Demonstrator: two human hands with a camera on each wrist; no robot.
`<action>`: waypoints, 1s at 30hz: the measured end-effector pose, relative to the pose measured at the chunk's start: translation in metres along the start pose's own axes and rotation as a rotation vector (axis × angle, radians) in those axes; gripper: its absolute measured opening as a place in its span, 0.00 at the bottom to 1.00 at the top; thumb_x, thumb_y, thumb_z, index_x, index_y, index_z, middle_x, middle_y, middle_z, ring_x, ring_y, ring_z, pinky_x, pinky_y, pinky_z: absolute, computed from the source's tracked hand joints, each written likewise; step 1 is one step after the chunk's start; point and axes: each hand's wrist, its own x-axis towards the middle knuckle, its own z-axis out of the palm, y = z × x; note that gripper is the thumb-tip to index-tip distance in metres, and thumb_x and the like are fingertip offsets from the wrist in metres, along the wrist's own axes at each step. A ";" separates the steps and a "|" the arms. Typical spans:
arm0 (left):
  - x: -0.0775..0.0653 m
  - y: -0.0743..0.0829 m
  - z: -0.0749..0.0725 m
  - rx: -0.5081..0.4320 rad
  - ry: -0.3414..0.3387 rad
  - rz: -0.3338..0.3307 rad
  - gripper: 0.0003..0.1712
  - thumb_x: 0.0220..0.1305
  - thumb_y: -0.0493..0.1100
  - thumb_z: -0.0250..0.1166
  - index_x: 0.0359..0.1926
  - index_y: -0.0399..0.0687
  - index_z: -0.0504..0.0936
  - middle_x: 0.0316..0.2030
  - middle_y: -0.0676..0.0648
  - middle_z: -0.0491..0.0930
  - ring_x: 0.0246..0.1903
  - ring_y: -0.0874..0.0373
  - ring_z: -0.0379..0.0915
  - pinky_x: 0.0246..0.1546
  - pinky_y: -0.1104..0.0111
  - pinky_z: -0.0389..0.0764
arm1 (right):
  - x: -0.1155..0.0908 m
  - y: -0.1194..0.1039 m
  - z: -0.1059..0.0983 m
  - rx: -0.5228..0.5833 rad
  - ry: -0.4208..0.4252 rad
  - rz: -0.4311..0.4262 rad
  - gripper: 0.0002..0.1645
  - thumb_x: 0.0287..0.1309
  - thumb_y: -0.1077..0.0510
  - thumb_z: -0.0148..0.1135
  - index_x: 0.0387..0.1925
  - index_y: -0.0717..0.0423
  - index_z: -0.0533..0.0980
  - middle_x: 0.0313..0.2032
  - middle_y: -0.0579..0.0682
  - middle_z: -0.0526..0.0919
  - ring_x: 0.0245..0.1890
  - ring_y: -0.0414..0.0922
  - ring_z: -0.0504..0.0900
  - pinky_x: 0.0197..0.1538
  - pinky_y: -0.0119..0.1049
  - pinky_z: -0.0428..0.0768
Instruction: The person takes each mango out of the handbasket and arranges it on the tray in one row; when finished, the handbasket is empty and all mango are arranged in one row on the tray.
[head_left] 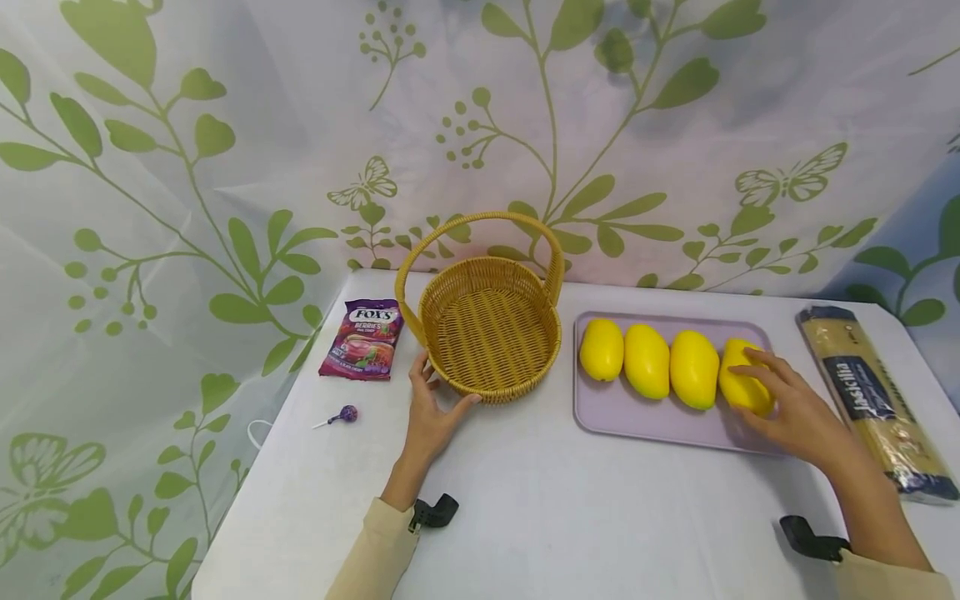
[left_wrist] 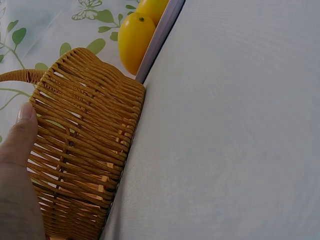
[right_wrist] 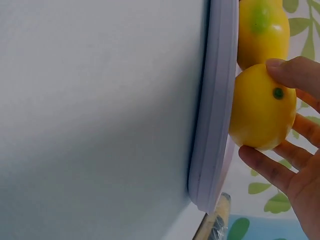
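A round wicker basket (head_left: 491,333) with a tall handle stands at the middle back of the table. My left hand (head_left: 431,412) holds its front left side, the thumb (left_wrist: 22,125) against the woven wall near the rim. Several yellow mangoes lie in a row on a lilac tray (head_left: 660,427) to the right. Around the rightmost mango (right_wrist: 262,107) the fingers of my right hand (head_left: 791,408) are curved, with the thumb on the opposite side. That mango is still within the tray. Its neighbour, another mango (head_left: 693,369), lies close beside it.
Left of the basket lie a purple candy bag (head_left: 363,340) and a lollipop (head_left: 347,414). A long pack of pasta (head_left: 873,400) is at the right, near my right forearm. Behind the table hangs a leaf-patterned sheet (head_left: 480,108).
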 end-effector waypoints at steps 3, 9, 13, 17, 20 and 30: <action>0.000 0.000 0.000 -0.006 0.002 0.002 0.60 0.48 0.50 0.73 0.70 0.41 0.42 0.65 0.35 0.56 0.62 0.41 0.59 0.53 0.48 0.68 | 0.000 -0.001 0.000 -0.012 -0.017 0.010 0.35 0.42 0.65 0.70 0.55 0.57 0.68 0.66 0.63 0.54 0.60 0.69 0.57 0.51 0.70 0.60; -0.001 -0.001 -0.001 -0.004 0.006 -0.015 0.60 0.48 0.51 0.73 0.70 0.41 0.42 0.65 0.35 0.56 0.63 0.41 0.58 0.54 0.49 0.68 | 0.000 -0.002 0.000 -0.022 -0.052 0.010 0.36 0.43 0.64 0.70 0.56 0.58 0.67 0.66 0.63 0.54 0.63 0.69 0.53 0.55 0.70 0.56; -0.001 -0.002 0.000 -0.005 0.004 -0.017 0.60 0.48 0.51 0.73 0.70 0.42 0.42 0.65 0.35 0.56 0.63 0.42 0.58 0.54 0.49 0.68 | -0.001 -0.001 0.000 -0.018 -0.058 0.008 0.34 0.45 0.62 0.70 0.56 0.59 0.68 0.67 0.62 0.54 0.67 0.67 0.48 0.59 0.69 0.50; 0.001 -0.001 0.001 -0.015 -0.004 -0.006 0.60 0.48 0.51 0.73 0.70 0.42 0.42 0.65 0.34 0.56 0.62 0.41 0.59 0.53 0.49 0.68 | -0.003 -0.002 0.001 -0.006 -0.041 0.007 0.35 0.43 0.63 0.71 0.55 0.58 0.69 0.67 0.60 0.56 0.66 0.67 0.49 0.61 0.68 0.49; 0.002 -0.002 0.001 -0.014 -0.013 0.002 0.60 0.48 0.51 0.73 0.70 0.42 0.42 0.65 0.35 0.56 0.62 0.41 0.59 0.53 0.49 0.69 | -0.005 -0.004 0.002 -0.001 -0.027 0.009 0.35 0.42 0.63 0.72 0.55 0.57 0.69 0.66 0.59 0.56 0.66 0.67 0.50 0.61 0.68 0.50; 0.001 0.000 -0.002 0.011 0.011 -0.008 0.60 0.46 0.52 0.74 0.70 0.41 0.43 0.67 0.38 0.53 0.65 0.44 0.54 0.56 0.49 0.66 | -0.009 -0.017 0.001 -0.009 -0.001 -0.018 0.35 0.46 0.61 0.70 0.58 0.55 0.68 0.67 0.60 0.55 0.70 0.63 0.41 0.60 0.70 0.49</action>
